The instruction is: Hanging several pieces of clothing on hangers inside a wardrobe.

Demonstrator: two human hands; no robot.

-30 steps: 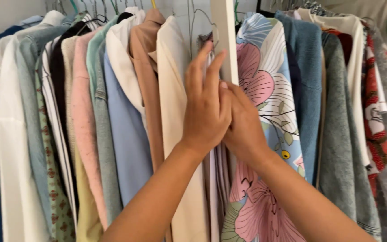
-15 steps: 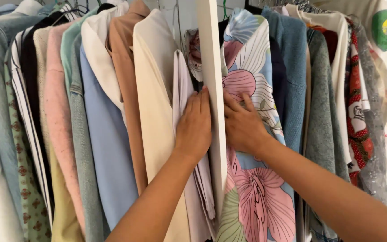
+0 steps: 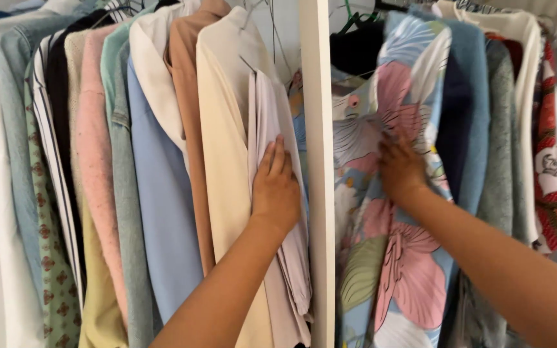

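— Can you see the right hand's [image 3: 400, 169] fingertips?
— No, they sink into the floral garment [image 3: 394, 270].
— And the hems?
— Cut off by the bottom edge; the white post [image 3: 317, 161] runs off top and bottom too.
— The hangers?
— Mostly lost above the top edge.

A white upright post [image 3: 315, 193] splits the packed clothes rail. Left of it hang a cream jacket [image 3: 224, 167], a tan shirt [image 3: 188, 96], a light blue shirt [image 3: 159, 212] and a pink knit [image 3: 95, 161]; right, a blue denim garment [image 3: 478, 129] and a grey knit [image 3: 507, 148].
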